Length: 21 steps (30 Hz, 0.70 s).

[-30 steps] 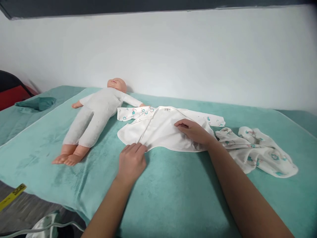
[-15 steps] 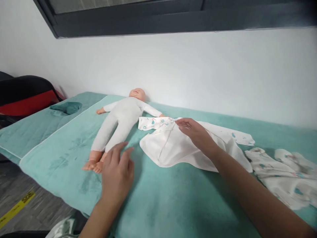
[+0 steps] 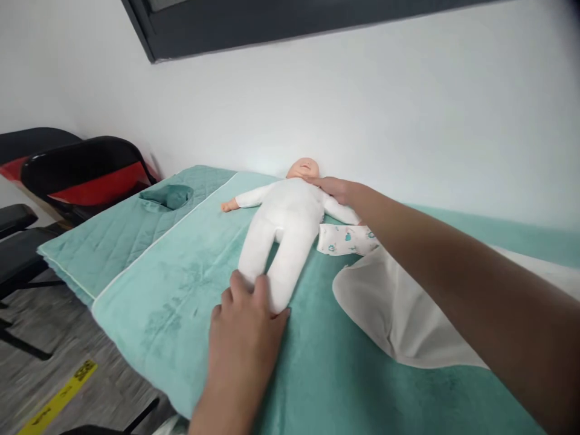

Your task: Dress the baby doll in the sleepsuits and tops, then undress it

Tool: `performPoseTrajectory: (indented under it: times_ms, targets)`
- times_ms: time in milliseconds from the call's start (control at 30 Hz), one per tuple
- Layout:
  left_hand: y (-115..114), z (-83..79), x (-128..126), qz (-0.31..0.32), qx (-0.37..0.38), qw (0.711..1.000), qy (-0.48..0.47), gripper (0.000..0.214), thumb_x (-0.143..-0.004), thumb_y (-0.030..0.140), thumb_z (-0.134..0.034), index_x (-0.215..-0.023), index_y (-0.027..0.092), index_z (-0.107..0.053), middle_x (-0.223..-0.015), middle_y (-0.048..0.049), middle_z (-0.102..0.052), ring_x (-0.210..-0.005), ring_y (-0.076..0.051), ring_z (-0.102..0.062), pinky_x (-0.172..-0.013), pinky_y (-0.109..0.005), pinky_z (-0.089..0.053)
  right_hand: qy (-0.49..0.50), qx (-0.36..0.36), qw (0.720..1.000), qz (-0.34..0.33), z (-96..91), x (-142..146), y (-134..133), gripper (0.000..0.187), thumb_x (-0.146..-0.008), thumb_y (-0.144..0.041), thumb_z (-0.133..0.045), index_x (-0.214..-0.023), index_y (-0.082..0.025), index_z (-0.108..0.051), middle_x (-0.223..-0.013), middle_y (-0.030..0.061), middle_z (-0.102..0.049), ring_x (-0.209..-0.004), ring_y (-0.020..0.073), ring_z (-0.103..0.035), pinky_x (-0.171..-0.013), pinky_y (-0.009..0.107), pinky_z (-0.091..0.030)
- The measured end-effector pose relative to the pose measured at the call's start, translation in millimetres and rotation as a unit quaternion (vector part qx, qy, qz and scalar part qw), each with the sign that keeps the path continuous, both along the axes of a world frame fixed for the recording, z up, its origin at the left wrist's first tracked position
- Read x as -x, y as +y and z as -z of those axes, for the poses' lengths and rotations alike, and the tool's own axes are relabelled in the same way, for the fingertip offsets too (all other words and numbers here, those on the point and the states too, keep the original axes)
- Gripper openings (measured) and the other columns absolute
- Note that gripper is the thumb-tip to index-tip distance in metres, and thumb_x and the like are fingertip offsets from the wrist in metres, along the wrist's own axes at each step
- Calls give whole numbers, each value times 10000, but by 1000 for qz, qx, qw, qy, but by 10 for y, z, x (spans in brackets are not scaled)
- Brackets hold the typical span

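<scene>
On the teal cover (image 3: 181,278) the doll (image 3: 294,202) lies face-up, my left hand (image 3: 244,338) across its lower legs, whether closed I cannot tell, my right hand (image 3: 335,186) outstretched at its neck, seemingly taking hold, which calls for support at both ends.

The left hand (image 3: 247,338) is bare, with a broad, smooth back and a short-looking thumb (image 3: 281,319), narrowing into a bare wrist (image 3: 226,396); the right hand (image 3: 336,186) is bare too, slim in outline, its long bare forearm (image 3: 453,284) widening steadily along its length
</scene>
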<state>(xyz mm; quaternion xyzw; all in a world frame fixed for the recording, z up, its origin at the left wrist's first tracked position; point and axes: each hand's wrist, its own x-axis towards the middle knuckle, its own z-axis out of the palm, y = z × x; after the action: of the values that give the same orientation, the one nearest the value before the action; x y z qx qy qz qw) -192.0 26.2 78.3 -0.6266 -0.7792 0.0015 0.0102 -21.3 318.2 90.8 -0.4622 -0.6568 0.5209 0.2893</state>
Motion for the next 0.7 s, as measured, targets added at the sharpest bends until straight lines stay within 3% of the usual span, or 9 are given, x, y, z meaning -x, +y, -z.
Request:
performPoseTrajectory:
  times_ms: [133,233,333,567,700]
  targets:
    - [47,37,-46,-1,-43,999,14,251,-842,392,-580,-1026,221,-581,-995,-101,-515,-788,-253,-572,-625,-354,-435,97,121,985,-79,-75,63,47,303,-979,-359,-506,-1093,-155,-700,-1143,98,-744,-1039,219,-689,-927,339,-565]
    - [-30,-23,-70,8,-89,996,3,227,-845,369,-577,-1010,213,-575,-1019,-106,-509,-754,-228,-552,-597,-332,-418,147,121,980,-66,-251,-19,-35,294,-982,-332,-511,-1110,-136,-689,-1101,92,-749,-1030,211,-683,-944,343,-546]
    - [-206,-167,-182,30,-145,989,0,265,-824,368,-622,-1034,214,-570,-1092,-127,-504,-749,-218,-543,-585,-323,-416,168,93,980,-55,-557,-232,-217,307,-980,-320,-522,-1170,-122,-660,-1069,81,-748,-1020,216,-673,-942,387,-532]
    - [-671,-532,-864,89,-202,975,-32,301,-828,393,-642,-1064,224,-561,-1113,-135,-501,-783,-244,-555,-608,-351,-452,109,42,993,-13,-1376,-1223,-862,334,-919,-363,-585,-1112,-106,-677,-908,78,-749,-945,251,-665,-916,498,-506]
    - [-889,-626,-1356,117,-223,967,-44,325,-824,368,-648,-1100,219,-560,-1200,-162,-482,-853,-276,-576,-667,-389,-482,77,16,996,50,-1604,-1841,-1268,311,-872,-378,-629,-1033,-120,-698,-830,72,-745,-906,265,-670,-899,537,-498]
